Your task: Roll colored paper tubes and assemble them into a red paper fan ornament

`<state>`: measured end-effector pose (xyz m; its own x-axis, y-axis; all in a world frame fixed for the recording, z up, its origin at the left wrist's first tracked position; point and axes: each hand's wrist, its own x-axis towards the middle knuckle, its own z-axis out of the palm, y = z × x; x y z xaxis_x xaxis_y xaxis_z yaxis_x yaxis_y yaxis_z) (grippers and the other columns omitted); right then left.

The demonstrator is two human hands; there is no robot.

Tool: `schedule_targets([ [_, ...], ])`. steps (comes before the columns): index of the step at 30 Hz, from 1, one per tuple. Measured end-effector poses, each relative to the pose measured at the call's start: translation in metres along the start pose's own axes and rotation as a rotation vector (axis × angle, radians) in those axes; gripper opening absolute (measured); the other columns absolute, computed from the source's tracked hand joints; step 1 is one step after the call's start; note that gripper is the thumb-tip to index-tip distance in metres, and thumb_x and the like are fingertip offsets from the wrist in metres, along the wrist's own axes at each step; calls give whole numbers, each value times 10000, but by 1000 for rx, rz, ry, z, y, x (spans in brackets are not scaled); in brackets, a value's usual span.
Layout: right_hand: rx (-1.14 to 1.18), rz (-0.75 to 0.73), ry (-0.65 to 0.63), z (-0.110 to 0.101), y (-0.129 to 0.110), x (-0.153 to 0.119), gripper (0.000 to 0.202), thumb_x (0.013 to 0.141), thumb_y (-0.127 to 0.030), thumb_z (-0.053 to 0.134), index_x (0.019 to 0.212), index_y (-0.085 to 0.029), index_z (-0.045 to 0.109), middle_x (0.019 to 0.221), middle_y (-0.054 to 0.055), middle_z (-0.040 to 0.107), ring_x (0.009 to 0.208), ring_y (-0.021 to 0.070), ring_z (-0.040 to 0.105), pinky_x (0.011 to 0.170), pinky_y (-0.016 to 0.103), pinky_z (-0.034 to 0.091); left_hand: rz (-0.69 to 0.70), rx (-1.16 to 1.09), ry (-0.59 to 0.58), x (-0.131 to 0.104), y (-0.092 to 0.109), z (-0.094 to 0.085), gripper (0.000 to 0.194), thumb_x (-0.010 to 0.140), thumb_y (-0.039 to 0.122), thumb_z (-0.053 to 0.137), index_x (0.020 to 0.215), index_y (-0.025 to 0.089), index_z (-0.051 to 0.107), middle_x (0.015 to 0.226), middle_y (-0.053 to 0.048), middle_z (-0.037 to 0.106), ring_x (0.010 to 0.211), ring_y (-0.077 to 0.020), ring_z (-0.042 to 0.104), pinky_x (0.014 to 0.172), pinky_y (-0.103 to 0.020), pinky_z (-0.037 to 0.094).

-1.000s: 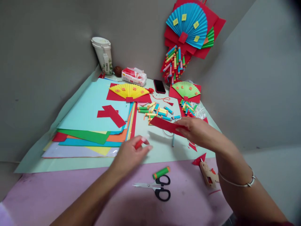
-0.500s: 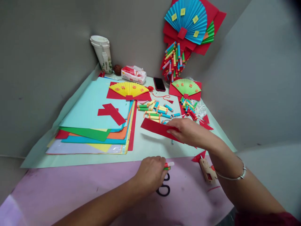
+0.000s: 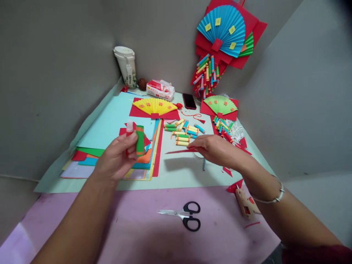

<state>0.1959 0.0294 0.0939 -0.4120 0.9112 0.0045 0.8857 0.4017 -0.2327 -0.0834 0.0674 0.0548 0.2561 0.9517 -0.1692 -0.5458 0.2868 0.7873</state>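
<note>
My left hand (image 3: pixel 118 154) is raised over the stack of coloured paper (image 3: pixel 110 124). It grips a red tube with a white cap (image 3: pixel 129 128) and a green paper roll with orange ends (image 3: pixel 140 140), both upright. My right hand (image 3: pixel 213 148) pinches a red paper strip (image 3: pixel 178 151), which is seen nearly edge-on above the pale sheet. Behind the strip lies a group of small coloured paper rolls (image 3: pixel 183 138). Scissors with black handles (image 3: pixel 183 214) rest on the pink surface between my arms.
A yellow fan (image 3: pixel 155 106) and a light green fan (image 3: pixel 220 105) lie on red paper further back, near a phone (image 3: pixel 189 101). A white cup (image 3: pixel 126 68) and tissue pack (image 3: pixel 160 90) stand behind. A glue gun (image 3: pixel 245 203) lies by my right forearm.
My left hand has moved up and left from above the scissors, carrying the tube and roll, so the scissors are now uncovered. The red strip in my right hand has tilted nearly edge-on.
</note>
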Motion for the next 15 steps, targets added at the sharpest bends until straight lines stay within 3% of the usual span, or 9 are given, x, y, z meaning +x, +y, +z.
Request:
schedule_targets([
  [4, -23, -139, -168, 10, -13, 8, 399, 868, 0, 472, 1089, -209, 731, 1011, 67, 732, 956, 188, 657, 801, 271, 485, 12, -134, 24, 17, -19, -8, 269, 676, 189, 792, 631, 181, 526, 528, 81, 343, 456, -46, 327, 421, -148, 369],
  [7, 48, -243, -323, 3, -20, 1, 410, 847, 16, 487, 1061, -226, 738, 956, 50, 736, 912, 172, 664, 781, 253, 491, -16, -125, 32, 20, -30, -17, 272, 681, 196, 802, 629, 163, 538, 531, 79, 348, 455, -42, 332, 406, -150, 372],
  [9, 51, -222, -306, -4, -20, -2, 430, 836, 35, 474, 1060, -222, 736, 972, 46, 735, 915, 168, 664, 787, 253, 488, -19, -116, 21, 20, -34, -20, 274, 685, 197, 803, 623, 158, 539, 527, 79, 343, 451, -44, 327, 405, -157, 379],
  [11, 13, -173, -191, -6, -16, 1, 445, 840, 42, 456, 1091, -209, 724, 1018, 59, 727, 954, 178, 654, 798, 263, 481, -21, -98, 19, 20, -35, -20, 278, 686, 206, 801, 620, 157, 536, 534, 76, 356, 451, -45, 327, 404, -160, 384],
  [13, -33, -148, -104, 2, -14, 6, 447, 845, 41, 455, 1118, -200, 716, 1038, 75, 720, 977, 190, 643, 784, 269, 474, -44, -77, 14, 20, -36, -17, 280, 682, 221, 803, 629, 154, 537, 549, 70, 377, 454, -43, 335, 401, -154, 380],
  [15, -57, -173, -121, 10, -14, 8, 428, 836, 41, 481, 1088, -200, 730, 995, 78, 721, 926, 184, 647, 744, 262, 465, -70, -69, 8, 20, -37, -15, 270, 680, 226, 803, 651, 153, 544, 559, 68, 388, 460, -41, 344, 401, -143, 372],
])
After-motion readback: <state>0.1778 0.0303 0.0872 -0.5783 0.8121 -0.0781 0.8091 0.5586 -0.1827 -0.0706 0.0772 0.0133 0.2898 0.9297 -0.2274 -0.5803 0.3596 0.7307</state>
